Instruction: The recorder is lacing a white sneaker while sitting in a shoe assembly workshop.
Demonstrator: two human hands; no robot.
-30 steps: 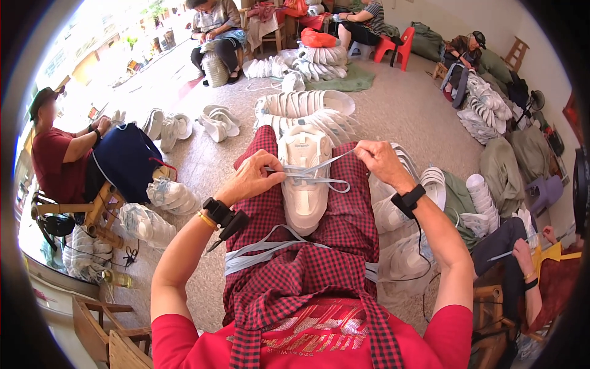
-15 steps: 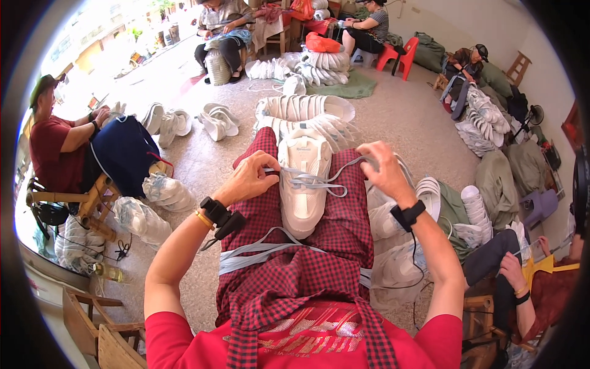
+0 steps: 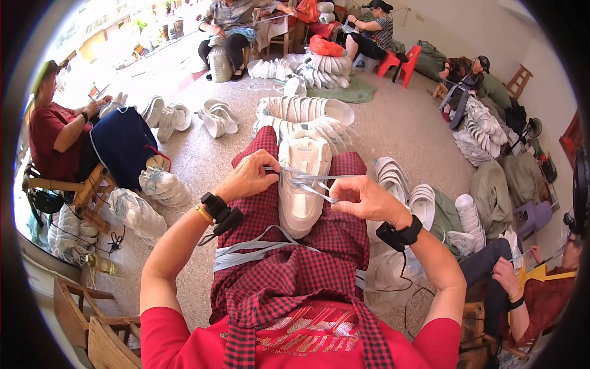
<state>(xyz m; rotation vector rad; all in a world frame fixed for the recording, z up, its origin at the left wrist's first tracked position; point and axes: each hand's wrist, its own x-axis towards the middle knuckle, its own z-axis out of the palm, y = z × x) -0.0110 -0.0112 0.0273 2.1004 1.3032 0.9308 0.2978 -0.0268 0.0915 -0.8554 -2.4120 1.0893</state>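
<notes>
A white sneaker rests on my lap between my thighs, its toe toward me. Pale blue-grey shoelaces cross its front. At the sneaker's left edge my left hand pinches one lace between thumb and fingers. My right hand is closed on the other side, just right of the shoe, holding a lace that runs taut from the eyelets; a loop hangs by its fingertips. More loose laces lie across my checked apron.
Beyond my knees stand rows of nested white shoes. More shoe stacks sit close to my right, and bagged shoes to my left. Several people work around me. A wooden chair is at the lower left.
My right hand has come down and toward the shoe, drawing its lace straight where it curved before. My left hand has stayed nearly in place.
</notes>
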